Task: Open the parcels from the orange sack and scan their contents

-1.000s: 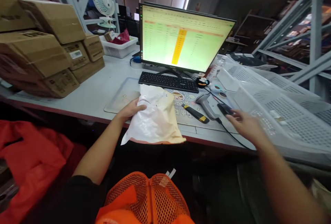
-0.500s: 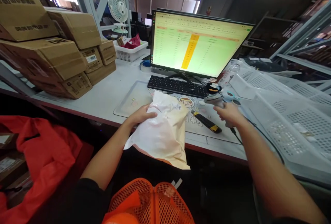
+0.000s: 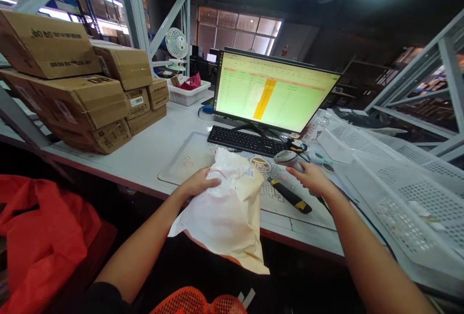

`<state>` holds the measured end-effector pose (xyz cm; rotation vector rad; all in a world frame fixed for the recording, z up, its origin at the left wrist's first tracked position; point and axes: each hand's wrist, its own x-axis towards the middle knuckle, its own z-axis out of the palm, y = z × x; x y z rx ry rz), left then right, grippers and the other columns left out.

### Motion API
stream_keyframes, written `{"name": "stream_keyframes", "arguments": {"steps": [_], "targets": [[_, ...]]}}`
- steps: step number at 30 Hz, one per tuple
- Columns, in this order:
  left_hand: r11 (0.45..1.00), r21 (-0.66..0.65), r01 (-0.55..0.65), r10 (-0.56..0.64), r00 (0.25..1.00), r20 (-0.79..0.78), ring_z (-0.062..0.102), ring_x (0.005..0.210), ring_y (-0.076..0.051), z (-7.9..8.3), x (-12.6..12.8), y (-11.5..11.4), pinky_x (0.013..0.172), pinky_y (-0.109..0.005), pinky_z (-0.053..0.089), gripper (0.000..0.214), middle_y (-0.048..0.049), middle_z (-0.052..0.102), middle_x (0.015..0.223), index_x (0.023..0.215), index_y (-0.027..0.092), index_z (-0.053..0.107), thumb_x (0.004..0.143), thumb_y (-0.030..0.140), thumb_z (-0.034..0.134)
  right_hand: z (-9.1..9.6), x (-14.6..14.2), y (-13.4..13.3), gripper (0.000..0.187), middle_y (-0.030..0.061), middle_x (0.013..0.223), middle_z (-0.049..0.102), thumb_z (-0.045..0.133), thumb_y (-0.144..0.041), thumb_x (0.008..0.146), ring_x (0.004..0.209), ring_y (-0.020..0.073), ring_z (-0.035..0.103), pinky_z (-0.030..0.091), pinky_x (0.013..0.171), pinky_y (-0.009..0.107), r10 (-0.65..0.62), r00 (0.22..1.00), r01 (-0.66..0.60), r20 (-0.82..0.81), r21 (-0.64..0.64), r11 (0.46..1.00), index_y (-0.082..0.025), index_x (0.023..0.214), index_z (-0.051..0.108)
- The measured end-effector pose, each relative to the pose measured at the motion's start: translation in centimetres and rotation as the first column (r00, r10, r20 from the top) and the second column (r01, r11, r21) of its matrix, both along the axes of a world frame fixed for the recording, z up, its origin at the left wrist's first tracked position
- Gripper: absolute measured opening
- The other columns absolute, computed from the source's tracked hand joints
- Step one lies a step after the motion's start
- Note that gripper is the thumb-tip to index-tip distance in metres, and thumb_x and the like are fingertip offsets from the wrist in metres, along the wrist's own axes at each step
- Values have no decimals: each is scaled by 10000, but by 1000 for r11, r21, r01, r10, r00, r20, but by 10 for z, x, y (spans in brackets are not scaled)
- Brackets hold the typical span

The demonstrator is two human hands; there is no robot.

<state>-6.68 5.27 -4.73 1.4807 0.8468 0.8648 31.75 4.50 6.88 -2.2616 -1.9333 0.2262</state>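
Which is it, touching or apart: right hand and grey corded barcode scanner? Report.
Touching: the head view shows the right hand gripping the grey corded barcode scanner.

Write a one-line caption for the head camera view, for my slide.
Left hand grips a cream-white plastic mailer bag as right hand grasps a grey corded barcode scanner.

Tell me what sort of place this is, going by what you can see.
Probably a warehouse packing station: steel racking, stacked cardboard cartons, a handheld barcode scanner and a spreadsheet monitor.
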Motion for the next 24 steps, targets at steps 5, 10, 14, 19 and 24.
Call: {"name": "stream_keyframes", "arguments": {"steps": [5,10,14,19,24], "targets": [[1000,24,-1,1,1000,4,665,1203,-359,0,2,0,1001,-407,527,693,-125,722,1303,1319,152,642,772,545,807,-47,18,2,469,280,1136,712,498,-417,1012,1078,395,701,552,840,445,-296,929,293,225,46,955,-26,1211,663],[999,41,-10,12,999,-32,663,1199,-365,1,5,0,1016,-427,516,708,-149,713,1313,1354,124,626,797,535,777,-43,2,10,512,324,1293,633,462,-368,1017,1260,436,590,467,1038,500,-316,916,292,247,128,948,45,1272,626],[998,52,-36,40,995,-94,670,1179,-351,2,5,-1,999,-417,521,643,-134,722,1292,1330,131,631,830,522,734,-39,-29,45,515,229,1416,607,412,-289,1033,1322,339,563,425,1094,418,-97,974,69,206,137,988,-69,1488,513],[996,44,-73,78,986,-149,681,1143,-336,4,4,-3,978,-408,530,607,-122,732,1262,1315,134,638,848,516,700,-56,-54,93,604,183,1349,671,608,-265,941,1222,311,641,485,1010,378,14,995,-13,95,-18,1000,-172,1529,505],[996,52,-78,85,985,-152,678,1131,-344,0,4,0,986,-424,519,626,-126,739,1233,1291,131,648,833,553,708,-61,-59,112,567,235,1347,652,649,-318,928,1254,362,625,477,1046,463,-24,999,24,24,9,1000,-147,1464,578]]}}
